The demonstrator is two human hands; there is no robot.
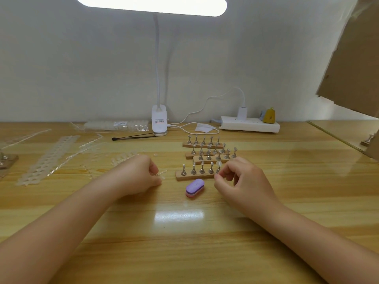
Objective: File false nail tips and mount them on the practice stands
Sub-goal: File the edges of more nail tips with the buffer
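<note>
Nearest us a purple buffer block (195,188) lies on the table (184,232) between our hands. Our left hand (137,175) pinches a clear strip of nail tips (161,173). Our right hand (242,179) has its fingers curled beside the front stand (194,175), where one nail tip (219,163) sits on the rightmost peg; whether they pinch anything we cannot tell. Three more stands (209,150) lie behind, then the lamp (159,121).

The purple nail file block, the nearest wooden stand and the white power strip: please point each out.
purple nail file block (195,185), head view, on its purple top face.
nearest wooden stand (190,177), head view, on its wooden base.
white power strip (250,123), head view, on its top face.
</note>
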